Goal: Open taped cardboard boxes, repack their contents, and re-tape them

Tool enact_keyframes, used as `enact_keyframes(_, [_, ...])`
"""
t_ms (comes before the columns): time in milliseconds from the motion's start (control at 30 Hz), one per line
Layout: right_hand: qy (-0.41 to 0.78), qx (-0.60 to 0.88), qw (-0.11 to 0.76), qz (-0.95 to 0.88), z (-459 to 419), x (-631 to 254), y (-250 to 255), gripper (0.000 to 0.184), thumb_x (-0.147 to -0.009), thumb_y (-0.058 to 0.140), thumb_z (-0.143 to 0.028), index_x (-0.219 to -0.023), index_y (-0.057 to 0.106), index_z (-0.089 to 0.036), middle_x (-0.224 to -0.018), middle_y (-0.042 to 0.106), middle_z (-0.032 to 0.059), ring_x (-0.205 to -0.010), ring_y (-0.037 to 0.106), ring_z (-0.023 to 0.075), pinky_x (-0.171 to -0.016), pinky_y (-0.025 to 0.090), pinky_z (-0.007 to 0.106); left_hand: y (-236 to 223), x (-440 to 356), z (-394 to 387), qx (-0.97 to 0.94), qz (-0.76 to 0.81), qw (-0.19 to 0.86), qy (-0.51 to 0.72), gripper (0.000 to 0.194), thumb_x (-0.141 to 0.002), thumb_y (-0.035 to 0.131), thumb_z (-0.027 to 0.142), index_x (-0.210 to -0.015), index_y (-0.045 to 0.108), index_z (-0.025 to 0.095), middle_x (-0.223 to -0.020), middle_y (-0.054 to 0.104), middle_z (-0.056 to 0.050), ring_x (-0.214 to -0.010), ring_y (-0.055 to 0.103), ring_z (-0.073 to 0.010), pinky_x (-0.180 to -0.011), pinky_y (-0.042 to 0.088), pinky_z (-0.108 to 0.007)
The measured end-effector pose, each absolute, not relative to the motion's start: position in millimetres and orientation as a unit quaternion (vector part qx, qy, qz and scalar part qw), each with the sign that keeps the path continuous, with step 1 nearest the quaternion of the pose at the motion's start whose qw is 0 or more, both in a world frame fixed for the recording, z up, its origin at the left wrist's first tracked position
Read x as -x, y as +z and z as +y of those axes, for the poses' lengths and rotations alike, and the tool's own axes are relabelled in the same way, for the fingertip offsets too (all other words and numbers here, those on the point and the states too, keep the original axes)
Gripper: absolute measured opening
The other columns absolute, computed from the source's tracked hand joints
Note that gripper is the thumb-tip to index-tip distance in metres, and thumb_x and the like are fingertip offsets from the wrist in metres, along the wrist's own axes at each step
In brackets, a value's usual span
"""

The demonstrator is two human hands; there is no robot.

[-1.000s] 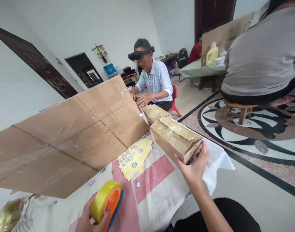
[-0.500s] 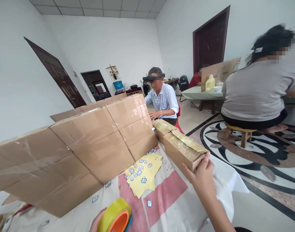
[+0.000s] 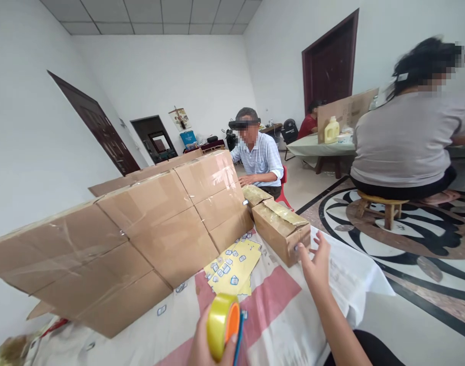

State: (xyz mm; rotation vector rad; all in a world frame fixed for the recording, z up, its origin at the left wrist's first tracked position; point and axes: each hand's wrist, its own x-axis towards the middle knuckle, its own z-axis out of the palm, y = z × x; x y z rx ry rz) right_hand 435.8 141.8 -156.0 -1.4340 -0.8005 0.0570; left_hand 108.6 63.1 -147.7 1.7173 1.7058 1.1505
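My left hand (image 3: pixel 200 339), low in the view, grips a roll of yellow packing tape (image 3: pixel 216 328) with an orange core. A blue strip (image 3: pixel 239 338) shows along the roll's right side; I cannot tell what it is. My right hand (image 3: pixel 317 264) is raised with fingers spread at the near end of a long, taped cardboard box (image 3: pixel 284 239). Its thumb is by the box's end face; whether it touches is unclear. A second taped box (image 3: pixel 255 195) lies behind that one. Yellow paper sheets (image 3: pixel 238 267) bearing small blue-edged pieces lie on the cloth.
A tall wall of taped cardboard (image 3: pixel 152 229) stands across the left side of the cloth-covered table (image 3: pixel 278 325). Beyond it sits a person in a light shirt (image 3: pixel 261 152). At right, another person (image 3: pixel 411 137) sits on a wooden stool (image 3: pixel 383 206) by a second table (image 3: pixel 307 147).
My right hand has let go of the near box's end and opened, and the box's near end now sits farther left. The left hand has raised the tape roll and moved it right.
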Motion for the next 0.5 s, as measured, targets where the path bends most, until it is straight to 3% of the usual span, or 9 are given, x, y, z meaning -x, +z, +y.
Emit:
enact_keyframes(100, [-0.005,0.613,0.721,-0.324,136,-439,-157,0.068,-0.088,0.058,-0.055,-0.142,0.044,-0.016,-0.136,0.046,0.02,-0.124,0.052,0.036,-0.092,0.05,0.05,-131,-162,72,-0.644,0.592,0.269,0.405,0.072,-0.081,0.06,0.055,-0.145,0.044,0.025,-0.149,0.057,-0.013,-0.14,0.053,-0.0318,-0.11,0.049,-0.042])
enact_keyframes(267, [-0.006,0.61,0.717,-0.337,128,-434,-167,0.054,-0.089,0.058,-0.053,-0.13,0.049,-0.018,-0.127,0.05,0.0154,-0.115,0.053,0.0321,-0.087,0.049,0.047,-117,-244,103,-0.602,0.619,0.317,0.392,0.076,-0.089,0.053,0.058,-0.152,0.032,0.021,-0.153,0.052,-0.018,-0.141,0.052,-0.0315,-0.109,0.048,-0.043])
enact_keyframes(367, [-0.015,0.605,0.708,-0.364,126,-430,-169,0.048,-0.091,0.057,-0.05,-0.126,0.05,-0.018,-0.125,0.052,0.0147,-0.116,0.051,0.0319,-0.086,0.048,0.046,-135,-271,116,-0.612,0.597,0.29,0.431,0.084,-0.088,0.054,0.059,-0.153,0.026,0.014,-0.155,0.045,-0.024,-0.144,0.047,-0.0322,-0.114,0.044,-0.043])
enact_keyframes(500, [0.001,0.592,0.707,-0.386,125,-428,-169,0.047,-0.091,0.058,-0.049,-0.125,0.051,-0.018,-0.123,0.053,0.0144,-0.116,0.051,0.0325,-0.086,0.048,0.047,-156,-239,127,-0.676,0.549,0.203,0.447,0.084,-0.081,0.063,0.062,-0.146,0.037,0.015,-0.143,0.05,-0.024,-0.138,0.05,-0.0348,-0.11,0.047,-0.047])
